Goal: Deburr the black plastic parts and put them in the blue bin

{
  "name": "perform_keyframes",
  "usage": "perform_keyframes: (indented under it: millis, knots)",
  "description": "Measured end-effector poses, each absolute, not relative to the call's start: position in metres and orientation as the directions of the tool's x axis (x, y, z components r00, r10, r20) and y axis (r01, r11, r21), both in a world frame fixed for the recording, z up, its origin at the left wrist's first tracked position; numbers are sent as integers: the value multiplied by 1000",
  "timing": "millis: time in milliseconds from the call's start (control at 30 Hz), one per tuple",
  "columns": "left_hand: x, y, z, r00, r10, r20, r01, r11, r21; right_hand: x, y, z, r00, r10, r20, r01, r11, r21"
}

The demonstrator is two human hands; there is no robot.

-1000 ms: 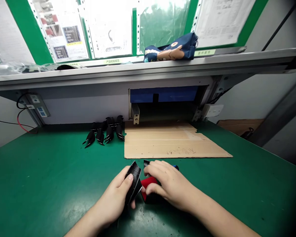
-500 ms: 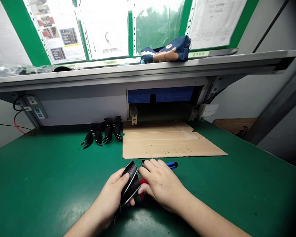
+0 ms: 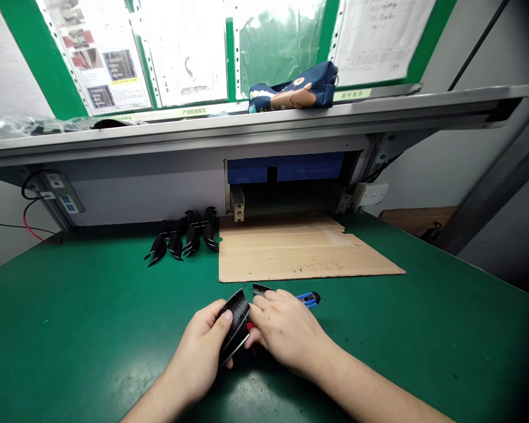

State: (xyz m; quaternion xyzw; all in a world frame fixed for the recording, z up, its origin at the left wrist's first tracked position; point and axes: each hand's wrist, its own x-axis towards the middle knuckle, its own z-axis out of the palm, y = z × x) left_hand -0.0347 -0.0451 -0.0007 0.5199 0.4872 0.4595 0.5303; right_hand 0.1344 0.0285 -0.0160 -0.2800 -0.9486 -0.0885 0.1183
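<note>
Curved black plastic parts (image 3: 235, 320) are gripped in my left hand (image 3: 207, 338), its thumb pressed on their inner face. Close on the right, my right hand (image 3: 282, 332) has its fingers wrapped round something mostly hidden; a bit of a red tool (image 3: 250, 326) shows between the hands. Another dark piece (image 3: 261, 289) pokes out beyond my right fingers. Behind that hand a blue cutter (image 3: 309, 299) is partly visible on the green table (image 3: 92, 311).
Several black parts (image 3: 193, 232) lie at the back beside a flat cardboard sheet (image 3: 291, 252). Above them runs a shelf (image 3: 167, 130) with a dark blue pouch (image 3: 308, 88) on it. An open compartment (image 3: 291, 197) sits behind the cardboard.
The black parts in my left hand have turned slightly, and less of their light edge shows. Less of the red tool is visible. My right hand has tilted a little.
</note>
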Motion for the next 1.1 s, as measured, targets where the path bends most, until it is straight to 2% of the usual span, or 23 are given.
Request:
perform_keyframes:
  millis: [167, 233, 300, 367, 400, 500, 567, 633, 700, 767, 867, 967, 1033, 1100]
  knots:
    - [-35, -47, 1, 125, 992, -36, 72, 27, 997, 135, 29, -17, -830, 518, 205, 533, 846, 18]
    - [-34, -47, 1, 121, 992, -27, 61, 19, 998, 139, 32, -16, -854, 485, 188, 482, 874, -61]
    - [-33, -48, 3, 125, 992, -8, 27, 5, 1000, 145, 35, -13, -879, 437, 191, 379, 883, -276]
    - [-33, -50, 4, 130, 991, 10, -1, -10, 1000, 151, 39, -9, -863, 436, 254, 239, 797, -555]
    - [-32, -50, 5, 130, 991, 15, -3, -14, 1000, 153, 41, -7, -836, 462, 294, 175, 734, -656]
    - [-33, -52, 5, 121, 993, 16, 18, -19, 1000, 157, 43, -3, -701, 599, 388, 101, 622, -777]
    - [-33, -51, 4, 118, 993, 13, 31, -17, 999, 157, 41, 1, -595, 666, 450, 130, 632, -764]
    - [-35, -50, 2, 130, 991, 12, 41, -17, 999, 158, 36, 4, -564, 625, 540, 182, 732, -657]
    - [-36, -48, 0, 142, 990, 10, 19, -13, 1000, 157, 30, 7, -660, 473, 584, 234, 868, -438]
    - [-36, -47, -1, 166, 986, -13, -59, 23, 998, 155, 25, 8, -779, 324, 537, 251, 946, -208]
    - [-35, -46, 2, 200, 976, -88, -175, 124, 977, 149, 22, 5, -864, 260, 431, 289, 957, 2]
    - [-34, -50, 8, 150, 976, -159, -217, 189, 958, 150, 22, 9, -861, 317, 397, 351, 936, 13]
    - [-35, -54, 8, 58, 978, -201, -207, 208, 956, 164, 21, 20, -830, 388, 401, 409, 912, -36]
    - [-35, -54, 4, -50, 975, -216, -118, 209, 971, 194, 15, 38, -785, 473, 401, 466, 877, -122]
